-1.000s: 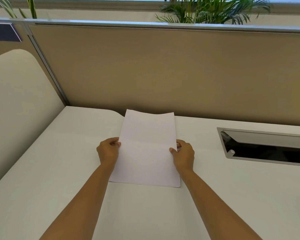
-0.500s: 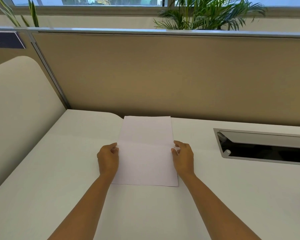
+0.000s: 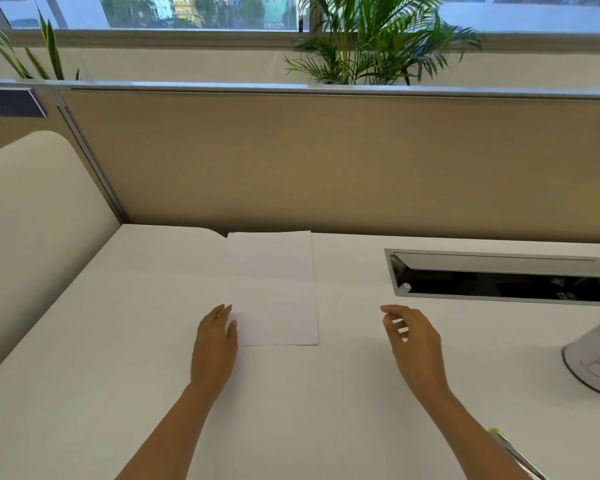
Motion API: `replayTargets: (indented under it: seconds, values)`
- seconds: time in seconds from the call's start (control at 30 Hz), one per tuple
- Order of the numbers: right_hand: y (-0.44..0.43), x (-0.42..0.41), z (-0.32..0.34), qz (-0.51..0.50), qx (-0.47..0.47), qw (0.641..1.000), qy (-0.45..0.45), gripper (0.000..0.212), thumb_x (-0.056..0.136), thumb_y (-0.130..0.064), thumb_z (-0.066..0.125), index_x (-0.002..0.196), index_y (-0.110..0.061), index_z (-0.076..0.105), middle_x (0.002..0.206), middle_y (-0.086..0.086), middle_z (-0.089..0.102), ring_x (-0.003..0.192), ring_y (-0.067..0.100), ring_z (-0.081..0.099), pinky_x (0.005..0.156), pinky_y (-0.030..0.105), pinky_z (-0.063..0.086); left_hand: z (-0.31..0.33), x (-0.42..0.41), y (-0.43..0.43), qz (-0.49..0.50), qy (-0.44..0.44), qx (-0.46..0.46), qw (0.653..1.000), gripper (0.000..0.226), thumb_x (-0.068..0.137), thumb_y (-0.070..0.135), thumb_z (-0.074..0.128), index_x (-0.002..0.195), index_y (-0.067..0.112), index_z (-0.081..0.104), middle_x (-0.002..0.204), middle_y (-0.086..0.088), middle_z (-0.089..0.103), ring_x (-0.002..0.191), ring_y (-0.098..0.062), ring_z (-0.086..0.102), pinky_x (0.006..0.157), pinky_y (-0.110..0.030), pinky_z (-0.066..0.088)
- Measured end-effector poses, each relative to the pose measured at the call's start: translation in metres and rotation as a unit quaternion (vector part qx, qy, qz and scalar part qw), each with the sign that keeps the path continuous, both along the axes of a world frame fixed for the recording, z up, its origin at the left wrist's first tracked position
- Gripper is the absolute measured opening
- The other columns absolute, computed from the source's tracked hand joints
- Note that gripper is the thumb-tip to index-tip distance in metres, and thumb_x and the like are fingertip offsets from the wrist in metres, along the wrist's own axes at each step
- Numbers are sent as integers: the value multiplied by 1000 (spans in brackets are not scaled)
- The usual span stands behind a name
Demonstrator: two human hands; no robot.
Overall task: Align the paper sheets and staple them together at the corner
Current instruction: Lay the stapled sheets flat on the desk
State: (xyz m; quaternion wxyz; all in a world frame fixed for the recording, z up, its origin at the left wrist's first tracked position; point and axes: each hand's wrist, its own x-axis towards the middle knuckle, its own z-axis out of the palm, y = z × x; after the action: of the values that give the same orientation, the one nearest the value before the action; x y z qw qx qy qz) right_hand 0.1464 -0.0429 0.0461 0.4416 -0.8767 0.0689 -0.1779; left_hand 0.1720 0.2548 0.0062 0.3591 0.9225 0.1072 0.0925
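Paper sheets [image 3: 271,289] flat on desk [image 3: 118,341] (unheld).

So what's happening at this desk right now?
A person is working with a stack of paper sheets lying flat on the white desk. The left hand rests at the stack's near left edge, while the right hand is off the paper, open and empty above the desk to its right. A grey and white object, possibly the stapler, sits at the right edge, only partly in view. Nothing looks stapled yet.
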Motion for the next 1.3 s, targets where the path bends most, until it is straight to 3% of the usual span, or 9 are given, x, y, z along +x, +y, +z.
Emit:
replayTargets:
  seconds: [0.23,0.3,0.4,0.6,0.87,1.1,1.3]
  values:
    - [-71,-90,-16,-21,-171,983,69,28,83,-18,67,111,-21,63,105,-2,63,98,21,58,81,28,43,-7,-49,-25,-50,2,68,996,43,96,18,40,138,10,41,148,-6,39,138,-22,33,114,-35,27]
    - [-86,-111,-26,-18,-217,971,102,35,79,-24,71,113,-20,63,110,2,64,96,24,60,81,35,47,-9,-60,-29,-53,-1,82,995,43,95,18,41,137,9,42,147,-7,39,137,-23,34,114,-36,27]
    - [-101,-134,-35,-15,-246,960,135,44,75,-34,73,115,-20,60,109,2,63,86,20,60,73,34,48,-9,-70,-32,-55,-7,95,994,43,95,17,42,136,8,43,146,-9,40,137,-24,34,114,-38,28]
    - [-107,-158,-43,-30,-225,962,153,49,82,-31,67,127,-19,53,116,1,59,104,22,55,81,32,43,-12,-86,-36,-54,-3,106,993,42,94,16,43,136,6,43,146,-11,41,136,-27,35,113,-40,28]
    - [-92,-155,-32,-42,-141,979,139,48,85,-23,64,130,-15,51,118,2,58,95,9,41,83,24,36,-21,-97,-35,-62,4,109,992,41,94,14,44,134,5,46,143,-12,45,134,-28,39,113,-38,28]
    - [-1,-109,-8,81,-26,990,113,52,84,-26,65,133,-19,48,117,-3,56,107,11,56,90,16,38,-24,-97,-20,-53,3,111,992,42,95,18,41,136,8,44,145,-9,43,136,-25,37,114,-36,27]
    - [85,-65,-7,157,-71,980,100,54,86,-32,62,135,-17,46,124,-3,57,114,14,47,85,15,33,-26,-93,-6,-52,0,127,990,42,95,18,42,135,8,45,144,-9,44,135,-25,39,113,-34,27]
